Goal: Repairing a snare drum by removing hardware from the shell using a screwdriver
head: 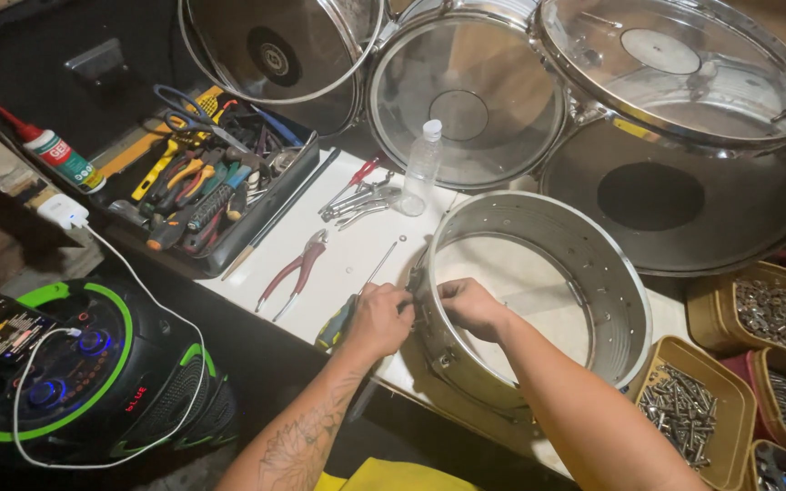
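A bare metal drum shell lies flat on the white bench. My left hand is pressed against the outside of its near-left wall, fingers curled around a small fitting there. My right hand reaches over the rim and pinches the same spot from inside the shell. What the fingers grip is too small to make out. A screwdriver with a green and black handle lies on the bench right beside my left hand.
Red-handled pliers, metal pliers and a small clear bottle lie on the bench. A tool tray is at left, several drums behind, trays of screws at right, a black-green speaker below left.
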